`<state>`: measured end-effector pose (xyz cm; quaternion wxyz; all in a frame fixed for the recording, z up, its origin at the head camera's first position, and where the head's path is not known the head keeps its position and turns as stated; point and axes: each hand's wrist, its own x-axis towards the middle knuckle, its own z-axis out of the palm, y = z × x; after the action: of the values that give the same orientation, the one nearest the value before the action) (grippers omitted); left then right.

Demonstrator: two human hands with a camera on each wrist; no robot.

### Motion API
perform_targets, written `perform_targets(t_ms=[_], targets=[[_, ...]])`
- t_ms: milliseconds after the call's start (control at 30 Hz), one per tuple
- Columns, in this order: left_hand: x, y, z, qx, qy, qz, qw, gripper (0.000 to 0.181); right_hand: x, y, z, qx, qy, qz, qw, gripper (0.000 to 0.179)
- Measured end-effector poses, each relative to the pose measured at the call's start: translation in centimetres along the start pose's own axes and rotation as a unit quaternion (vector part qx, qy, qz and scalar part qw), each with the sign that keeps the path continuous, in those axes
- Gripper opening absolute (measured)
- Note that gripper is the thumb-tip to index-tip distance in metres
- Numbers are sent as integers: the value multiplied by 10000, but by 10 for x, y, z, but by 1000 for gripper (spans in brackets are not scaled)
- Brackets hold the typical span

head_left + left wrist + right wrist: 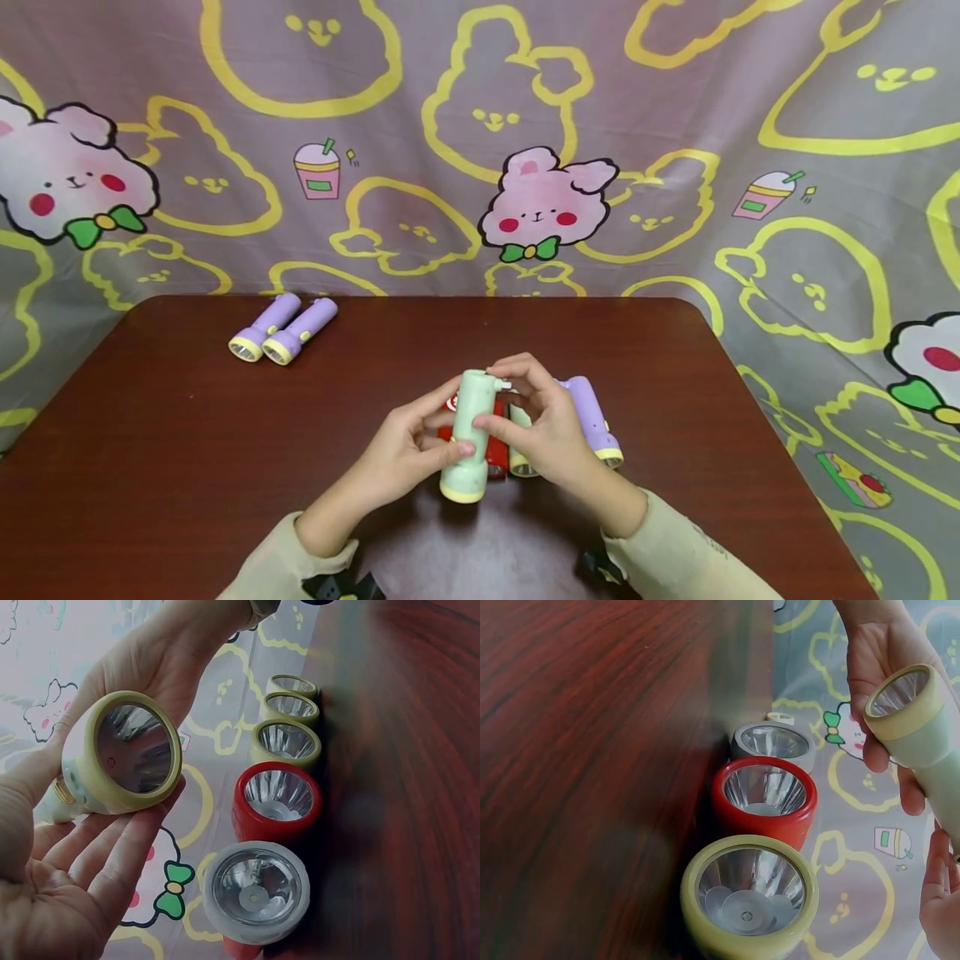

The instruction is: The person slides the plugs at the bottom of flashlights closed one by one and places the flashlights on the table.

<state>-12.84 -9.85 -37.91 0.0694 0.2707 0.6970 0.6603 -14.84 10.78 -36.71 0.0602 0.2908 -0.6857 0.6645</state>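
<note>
Both hands hold a pale green flashlight [471, 408] over the table, its yellow-rimmed head pointing down toward the person. My left hand [408, 446] grips it from the left, thumb on the front of the barrel near the head. From the other side, my right hand [553, 429] has its thumb against the barrel and its fingers at the tail end. A small plug-like piece [505, 385] juts sideways from the tail by those fingers. In the left wrist view, the flashlight's reflector [135, 750] faces the camera above the left fingers.
Behind the hands stands a row of flashlights: a grey-rimmed one [255, 892], a red one [277, 799], a pale green one [523, 462] and a purple one [590, 412] among them. Two purple flashlights [300, 329] lie at the table's back left. A patterned curtain [420, 150] hangs behind.
</note>
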Motion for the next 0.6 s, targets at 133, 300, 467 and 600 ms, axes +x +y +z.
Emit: perform_targets(t_ms=[133, 300, 467, 600], targets=[[-1, 0, 0, -76, -23, -53, 10000, 71, 1, -3, 0, -67, -108, 59, 9999, 46], [-3, 0, -1, -109, -21, -39, 9999, 71, 1, -5, 0, -103, -226, 53, 9997, 48], [-4, 0, -1, -94, -4, -57, 9999, 71, 1, -5, 1, -133, -308, 23, 9994, 49], [-4, 0, 0, -71, 16, -57, 10000, 71, 1, -5, 1, -147, -364, -89, 9992, 47]])
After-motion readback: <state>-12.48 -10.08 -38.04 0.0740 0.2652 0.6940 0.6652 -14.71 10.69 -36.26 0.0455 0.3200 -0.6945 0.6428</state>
